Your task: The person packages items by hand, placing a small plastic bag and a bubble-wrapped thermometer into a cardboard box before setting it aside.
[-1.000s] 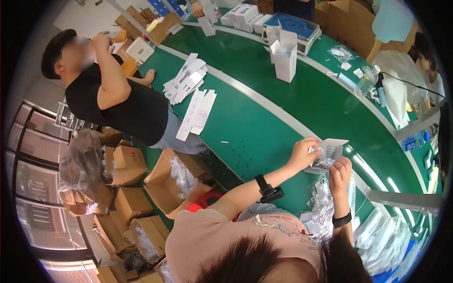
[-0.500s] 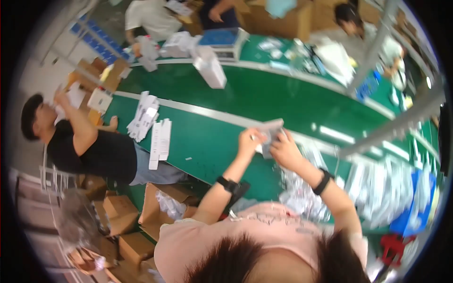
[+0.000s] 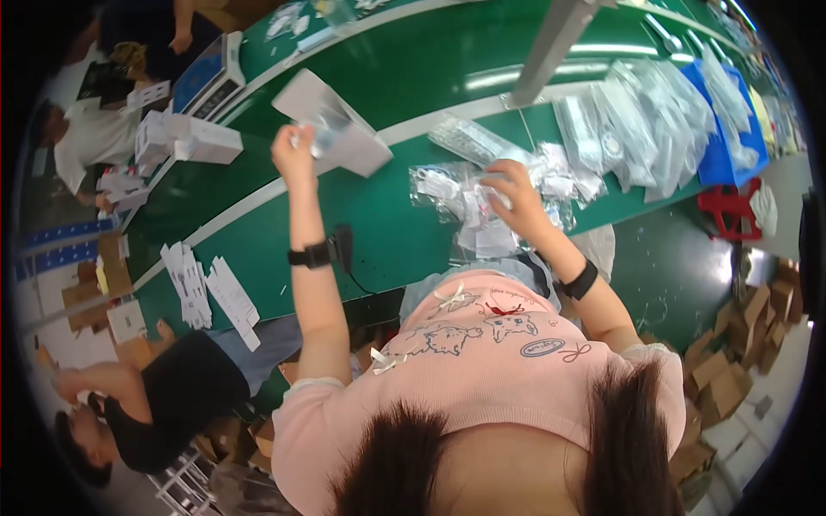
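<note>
My left hand (image 3: 295, 156) is closed at the open side of a tall white box (image 3: 370, 150) that lies tilted on the green bench. Its fingertips pinch a small clear and whitish thing, partly lost against the box, which looks like a plastic packet. To the right, my right hand (image 3: 516, 202) reaches into a pile of clear plastic packets (image 3: 486, 232) with white contents. Its fingers curl over the pile and close on a packet there; which one is partly hidden. Behind that hand lies a longer clear bag (image 3: 473, 138).
Large clear bags (image 3: 641, 129) hang over a blue bin (image 3: 731, 146) at the right. Flat white cartons (image 3: 206, 288) lie on the left of the bench (image 3: 370, 258). A metal post (image 3: 559, 52) rises beyond my hands. A person in black (image 3: 194, 391) works at the left.
My hands, together before on a greyish-white thing, are now apart: the left at the white box, the right in the packets. The whole view has swung to the right.
</note>
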{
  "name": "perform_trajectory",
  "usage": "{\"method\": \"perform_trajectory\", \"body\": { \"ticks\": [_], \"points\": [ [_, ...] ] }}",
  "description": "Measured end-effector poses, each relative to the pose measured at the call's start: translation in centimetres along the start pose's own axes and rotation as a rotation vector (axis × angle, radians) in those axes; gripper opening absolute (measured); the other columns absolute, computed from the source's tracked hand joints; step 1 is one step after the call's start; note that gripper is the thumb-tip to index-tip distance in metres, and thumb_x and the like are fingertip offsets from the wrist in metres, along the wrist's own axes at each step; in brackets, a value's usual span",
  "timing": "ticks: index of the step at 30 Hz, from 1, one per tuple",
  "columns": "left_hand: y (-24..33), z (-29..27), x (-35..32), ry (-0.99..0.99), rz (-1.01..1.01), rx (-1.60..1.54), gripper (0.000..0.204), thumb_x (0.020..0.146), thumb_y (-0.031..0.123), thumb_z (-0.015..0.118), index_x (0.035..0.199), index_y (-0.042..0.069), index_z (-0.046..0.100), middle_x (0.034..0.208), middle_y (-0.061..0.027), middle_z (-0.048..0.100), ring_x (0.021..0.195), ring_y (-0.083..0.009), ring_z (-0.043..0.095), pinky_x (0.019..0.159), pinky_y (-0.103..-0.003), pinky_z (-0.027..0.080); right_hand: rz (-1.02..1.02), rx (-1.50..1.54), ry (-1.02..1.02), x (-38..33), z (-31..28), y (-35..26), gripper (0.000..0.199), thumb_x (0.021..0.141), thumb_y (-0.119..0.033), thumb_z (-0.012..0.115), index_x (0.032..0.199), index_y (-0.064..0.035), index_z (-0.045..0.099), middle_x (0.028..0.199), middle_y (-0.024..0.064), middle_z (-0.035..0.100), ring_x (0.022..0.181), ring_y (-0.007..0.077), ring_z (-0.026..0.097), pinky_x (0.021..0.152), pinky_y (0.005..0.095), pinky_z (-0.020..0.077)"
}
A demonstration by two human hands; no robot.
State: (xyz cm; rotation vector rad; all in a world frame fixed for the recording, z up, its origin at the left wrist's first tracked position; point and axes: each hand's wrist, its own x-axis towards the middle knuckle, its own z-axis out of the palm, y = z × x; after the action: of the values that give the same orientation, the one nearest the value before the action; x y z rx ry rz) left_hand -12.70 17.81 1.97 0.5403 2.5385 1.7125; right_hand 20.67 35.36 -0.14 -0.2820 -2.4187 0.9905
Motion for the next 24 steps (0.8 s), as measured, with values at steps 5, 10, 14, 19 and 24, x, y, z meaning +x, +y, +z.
{"method": "perform_trajectory", "body": {
  "ticks": [5, 10, 14, 19, 24],
  "points": [
    [-0.4, 4.6, 9.4, 0.044, -0.053, -0.093, 0.018, 0.070, 0.011, 0.068, 0.073, -0.001, 0.055, 0.065, -0.0050, 0.053, 0.060, -0.0136, 0.051, 0.058, -0.031, 0.045, 0.415, -0.273, 0.095, -8.1, -3.6, 1.3, 0.034, 0.067, -0.001, 0.061, 0.100, -0.0060, 0.057, 0.107, 0.0119, 0.049, 0.102, 0.0308, 0.044, 0.088, 0.0387, 0.0361],
    [-1.2, 6.6, 12.2, -0.013, 0.030, 0.022, 0.032, 0.067, 0.012, 0.070, 0.090, -0.001, 0.051, 0.090, -0.0156, 0.052, 0.085, -0.0260, 0.053, 0.075, -0.041, 0.043, 0.565, -0.216, 0.116, -10.6, -3.6, 1.0, 0.038, 0.067, -0.004, 0.062, 0.104, -0.0079, 0.056, 0.112, 0.0115, 0.047, 0.109, 0.0314, 0.041, 0.091, 0.0398, 0.0341],
    [0.4, 8.6, 5.6, 0.258, 0.452, 0.424, 0.055, 0.064, 0.008, 0.065, 0.111, -0.001, 0.037, 0.121, -0.0275, 0.032, 0.117, -0.0416, 0.027, 0.096, -0.050, 0.025, 0.353, -0.355, -0.035, -8.8, -2.7, 1.1, 0.048, 0.066, -0.006, 0.064, 0.113, -0.0110, 0.052, 0.119, 0.0120, 0.043, 0.116, 0.0328, 0.035, 0.096, 0.0413, 0.0312],
    [3.0, 12.4, -7.7, -0.442, 0.820, 0.469, 0.062, 0.058, -0.002, 0.053, 0.118, 0.006, 0.043, 0.130, -0.0180, 0.034, 0.123, -0.0378, 0.026, 0.101, -0.049, 0.019, 0.251, -0.277, 0.036, -4.6, -1.6, 4.9, 0.056, 0.066, -0.004, 0.062, 0.120, -0.0101, 0.046, 0.124, 0.0143, 0.040, 0.120, 0.0340, 0.031, 0.098, 0.0423, 0.0286],
    [3.0, 18.9, -12.8, -0.800, 0.958, 0.687, 0.059, 0.062, -0.004, 0.054, 0.116, 0.018, 0.049, 0.125, -0.0078, 0.041, 0.119, -0.0287, 0.035, 0.097, -0.064, 0.015, 0.198, 0.017, 0.255, 0.7, -1.9, 6.4, 0.053, 0.066, 0.000, 0.058, 0.118, -0.0065, 0.046, 0.120, 0.0152, 0.043, 0.116, 0.0345, 0.037, 0.097, 0.0427, 0.0298]
  ]
}}
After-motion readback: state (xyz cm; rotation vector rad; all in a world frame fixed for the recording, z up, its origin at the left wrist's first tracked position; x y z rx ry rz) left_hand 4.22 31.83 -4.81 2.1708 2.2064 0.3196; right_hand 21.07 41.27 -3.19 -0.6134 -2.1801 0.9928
